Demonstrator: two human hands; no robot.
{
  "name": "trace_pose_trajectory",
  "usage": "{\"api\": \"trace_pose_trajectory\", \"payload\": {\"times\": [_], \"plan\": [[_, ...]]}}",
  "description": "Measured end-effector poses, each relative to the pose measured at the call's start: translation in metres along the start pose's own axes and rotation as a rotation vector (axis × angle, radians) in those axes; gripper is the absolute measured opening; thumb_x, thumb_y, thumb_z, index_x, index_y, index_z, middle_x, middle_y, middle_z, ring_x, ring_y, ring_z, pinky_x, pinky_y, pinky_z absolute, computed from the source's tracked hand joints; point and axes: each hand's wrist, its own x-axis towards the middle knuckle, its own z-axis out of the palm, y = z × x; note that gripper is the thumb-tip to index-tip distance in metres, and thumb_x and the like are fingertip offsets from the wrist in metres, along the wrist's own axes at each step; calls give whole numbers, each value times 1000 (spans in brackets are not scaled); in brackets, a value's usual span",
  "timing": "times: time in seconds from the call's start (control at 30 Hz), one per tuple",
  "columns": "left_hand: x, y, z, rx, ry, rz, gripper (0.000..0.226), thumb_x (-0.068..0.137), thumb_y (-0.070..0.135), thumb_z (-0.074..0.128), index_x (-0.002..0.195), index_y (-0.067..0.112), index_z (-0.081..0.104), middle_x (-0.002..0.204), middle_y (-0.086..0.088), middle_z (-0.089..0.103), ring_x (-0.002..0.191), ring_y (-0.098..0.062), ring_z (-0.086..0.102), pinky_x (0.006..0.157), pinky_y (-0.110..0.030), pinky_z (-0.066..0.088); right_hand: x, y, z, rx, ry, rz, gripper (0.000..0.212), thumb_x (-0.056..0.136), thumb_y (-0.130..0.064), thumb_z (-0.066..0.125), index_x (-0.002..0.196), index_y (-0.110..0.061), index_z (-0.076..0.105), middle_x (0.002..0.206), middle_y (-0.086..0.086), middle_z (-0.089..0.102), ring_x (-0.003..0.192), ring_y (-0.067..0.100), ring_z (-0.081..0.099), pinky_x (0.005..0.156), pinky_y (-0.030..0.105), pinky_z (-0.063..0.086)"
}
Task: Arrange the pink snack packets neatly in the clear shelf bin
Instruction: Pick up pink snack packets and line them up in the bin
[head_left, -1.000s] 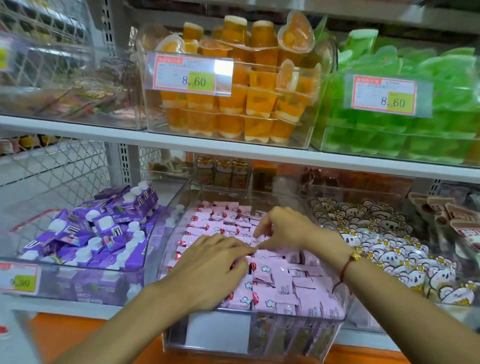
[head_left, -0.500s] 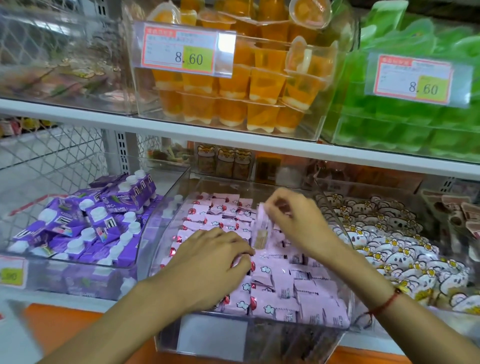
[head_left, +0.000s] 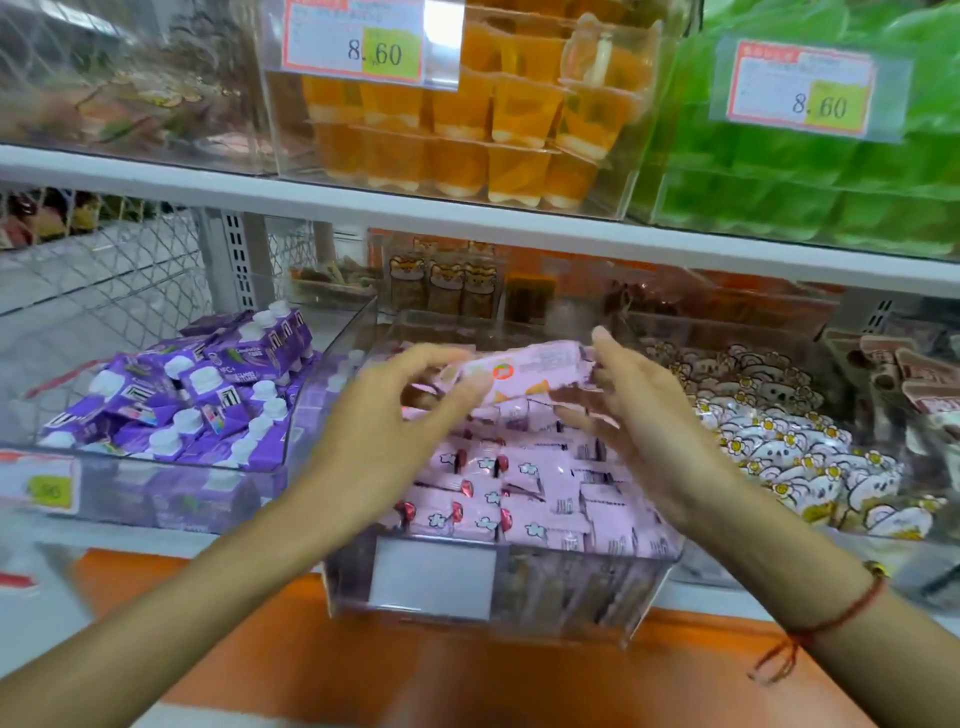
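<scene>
Pink snack packet (head_left: 519, 375) pinched between left hand (head_left: 379, 441) and right hand (head_left: 654, 421) above clear bin (head_left: 571, 597); loose grip risks dropping it onto tidy rows.

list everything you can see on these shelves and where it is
pink snack packets: many, pink, in the clear plastic shelf bin at centre
lifted pink packet: one, pink, held above the bin
purple drink cartons with white caps: many, left bin
white bear-print candy packs: many, right bin
orange jelly cups: many, upper shelf, centre
green jelly cups: many, upper shelf, right
price tags reading 8.60: two, upper bins
left hand: holds the packet's left end
right hand: at its right end, red string at wrist
</scene>
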Motion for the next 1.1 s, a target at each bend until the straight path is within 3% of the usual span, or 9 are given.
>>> {"api": "trace_pose_trajectory", "payload": {"times": [0.17,0.27,0.43,0.63,0.73,0.83,0.93,1.0,1.1], "plan": [[1,4,2,-139,22,-328,31,88,46,54,72,23,67,49,7,61,36,2,45,47,-16,35,-15,-4,-2,-737,-269,-594,56,83,-54,59,134,-38,43,132,-25,43,126,-2,37,105,21,30],[1,4,7,-161,4,-346,37,87,54,50,59,35,64,47,7,60,41,1,49,57,-25,39,-13,3,0,-1057,-328,-793,49,86,-40,64,132,-33,49,116,-17,57,108,3,46,97,31,35],[-3,-5,16,-183,32,-266,23,90,54,43,94,38,59,85,13,70,83,-10,67,84,-46,53,-5,5,-3,-665,-230,-529,35,77,-24,77,109,-23,62,96,-18,66,89,-1,61,83,22,49],[-2,-24,10,412,-194,53,21,95,36,45,113,42,54,110,20,61,93,5,57,77,-26,50,14,7,-9,-365,-145,-277,31,73,-14,79,93,-15,56,61,-16,65,58,2,61,65,22,52],[-1,-33,15,601,-389,180,38,98,40,36,135,38,44,137,18,48,123,-3,42,101,-25,35,24,8,-13,-193,-2,-260,31,69,-16,82,90,-11,60,79,0,73,71,12,70,63,21,55],[-1,-43,18,716,-495,236,47,100,42,26,146,38,25,151,21,27,137,-1,21,111,-22,16,39,3,-14,-211,134,-245,33,68,-23,84,87,-13,58,80,4,70,72,15,70,54,15,50],[1,-47,18,713,-475,241,46,99,41,27,145,39,27,149,20,30,134,-2,23,112,-25,18,50,4,-5,-460,166,-232,48,72,-29,81,102,-13,47,83,1,68,76,19,68,61,29,53],[1,-49,18,711,-462,242,47,98,42,27,145,39,27,149,20,32,133,-2,24,112,-25,20,52,9,3,-651,110,-278,57,73,-28,81,111,-15,41,91,0,65,83,17,64,72,36,53],[1,-49,19,719,-452,237,49,98,44,27,146,38,25,149,21,31,132,-2,23,109,-23,18,52,15,6,-757,-49,-353,50,74,-24,80,110,-18,46,89,-5,64,74,11,63,64,26,51]]}}
